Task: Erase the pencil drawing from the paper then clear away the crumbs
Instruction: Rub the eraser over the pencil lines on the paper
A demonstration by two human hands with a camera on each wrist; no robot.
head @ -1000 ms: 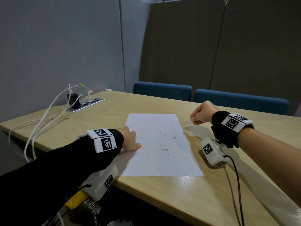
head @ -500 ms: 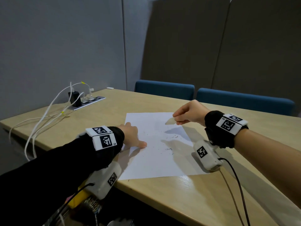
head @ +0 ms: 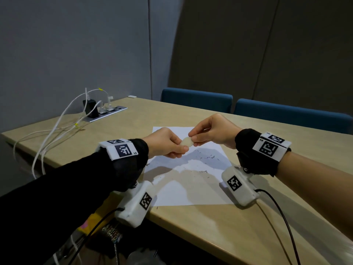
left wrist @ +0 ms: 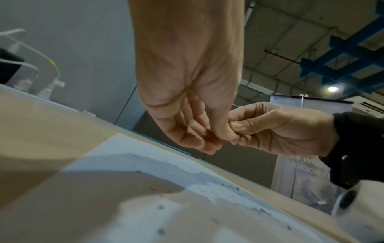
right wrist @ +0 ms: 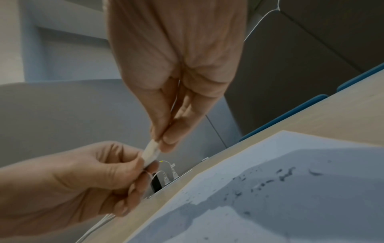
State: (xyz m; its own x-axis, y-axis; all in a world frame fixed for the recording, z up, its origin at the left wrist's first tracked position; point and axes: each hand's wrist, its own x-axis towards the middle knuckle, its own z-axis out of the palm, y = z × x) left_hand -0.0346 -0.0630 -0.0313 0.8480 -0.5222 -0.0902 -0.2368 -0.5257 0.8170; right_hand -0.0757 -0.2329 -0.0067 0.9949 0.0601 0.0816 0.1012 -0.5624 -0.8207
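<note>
A white sheet of paper [head: 191, 190] lies on the wooden table [head: 219, 226], strewn with dark eraser crumbs [head: 207, 157]. Both hands are raised above the paper and meet over its far half. A small white eraser [head: 186, 141] sits between them: my right hand [head: 212, 131] pinches its right end with thumb and forefinger, and my left hand [head: 168, 143] pinches its left end. In the right wrist view the eraser [right wrist: 150, 152] shows between both sets of fingertips, with crumbs [right wrist: 284, 176] on the paper [right wrist: 270, 205] below. In the left wrist view the eraser is hidden by fingers.
A power strip [head: 107, 111] with a black charger and white cables [head: 55, 131] sits at the table's far left. Two blue chair backs [head: 196, 99] stand behind the far edge. Wrist camera units hang below both wrists, close above the paper.
My left hand has lifted off the paper's left edge and risen. My right hand carried the eraser leftward from beyond the right edge; now both hands hold it together.
</note>
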